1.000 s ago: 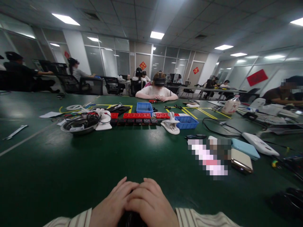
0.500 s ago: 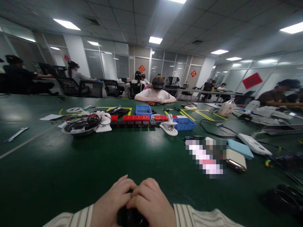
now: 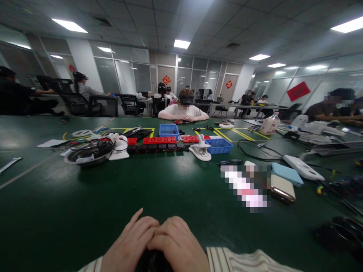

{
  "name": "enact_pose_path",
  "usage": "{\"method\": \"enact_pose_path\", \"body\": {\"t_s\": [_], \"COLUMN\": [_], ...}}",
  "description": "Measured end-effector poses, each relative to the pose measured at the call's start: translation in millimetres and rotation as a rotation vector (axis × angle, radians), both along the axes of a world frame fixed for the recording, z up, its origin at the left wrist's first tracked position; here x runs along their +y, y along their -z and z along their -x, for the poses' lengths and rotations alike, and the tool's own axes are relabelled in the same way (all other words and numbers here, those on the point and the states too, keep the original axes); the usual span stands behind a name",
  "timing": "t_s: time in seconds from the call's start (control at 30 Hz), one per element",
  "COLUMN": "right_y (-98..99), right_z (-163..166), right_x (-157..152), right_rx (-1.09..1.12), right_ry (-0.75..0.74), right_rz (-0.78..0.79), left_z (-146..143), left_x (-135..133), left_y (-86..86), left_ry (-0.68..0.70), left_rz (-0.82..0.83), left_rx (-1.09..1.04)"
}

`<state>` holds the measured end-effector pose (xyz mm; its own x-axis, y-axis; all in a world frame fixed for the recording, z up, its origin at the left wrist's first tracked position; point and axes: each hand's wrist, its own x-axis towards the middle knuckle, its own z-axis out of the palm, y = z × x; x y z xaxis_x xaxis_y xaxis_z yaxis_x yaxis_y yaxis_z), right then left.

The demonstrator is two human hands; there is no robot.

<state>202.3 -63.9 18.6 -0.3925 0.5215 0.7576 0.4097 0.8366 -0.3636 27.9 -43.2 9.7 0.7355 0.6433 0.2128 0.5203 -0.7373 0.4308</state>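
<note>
At the bottom middle of the head view, my left hand (image 3: 129,241) and my right hand (image 3: 179,243) meet at the fingertips, close to the near side of the green table (image 3: 159,189). Both curl over a glossy black object (image 3: 154,261). Most of it is hidden by my fingers and the lower picture edge, so its kind does not show. On my left hand one finger sticks up apart from the others. The right hand's fingers are bent and pressed together over the top of the object.
Ahead lie a metal bowl with cables (image 3: 87,160), red blocks in a row (image 3: 159,140), a white clip (image 3: 200,149) and blue bins (image 3: 218,146), (image 3: 169,130). A cream case (image 3: 283,187) and light-blue case (image 3: 287,173) lie right. A person (image 3: 184,109) sits opposite.
The view has turned slightly right, so the table things sit further left in it. My left hand has shifted a little left, and one of its fingers now stands further apart. Both hands stay on the black object.
</note>
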Motion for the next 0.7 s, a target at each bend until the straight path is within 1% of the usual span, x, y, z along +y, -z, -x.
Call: {"method": "enact_pose_path", "body": {"t_s": [0.1,0.17,0.27,0.33,0.4,0.5,0.57,0.63,0.7], "right_y": [9.3,15.6,18.9,15.8,10.5,4.9,3.9,3.9,3.3], "right_z": [3,5,5,3,1,0,1,3,3], "right_x": [0,1,1,1,1,3,5,7,6], "right_rx": [0.008,-0.009,-0.052,-0.082,-0.114,-0.122,-0.094,-0.064,-0.035], "right_ry": [0.103,0.145,0.156,0.119,0.034,-0.108,-0.173,-0.203,-0.186], "right_rz": [0.022,0.034,0.065,0.066,0.033,-0.098,-0.208,-0.268,-0.252], "left_z": [-4,-5,-6,-6,-7,-9,-9,-7,-3], "left_x": [-4,-5,-3,0,1,1,0,0,0], "left_y": [5.1,4.2,-1.9,-6.9,-11.6,-17.9,-20.2,-19.1,-13.8], "left_ry": [-0.087,-0.091,-0.057,-0.027,0.007,0.047,0.072,0.083,0.075], "left_rz": [-0.036,-0.018,0.052,0.103,0.137,0.168,0.183,0.164,0.104], "left_rx": [0.007,0.043,0.081,0.089,0.091,0.112,0.135,0.132,0.090]}}
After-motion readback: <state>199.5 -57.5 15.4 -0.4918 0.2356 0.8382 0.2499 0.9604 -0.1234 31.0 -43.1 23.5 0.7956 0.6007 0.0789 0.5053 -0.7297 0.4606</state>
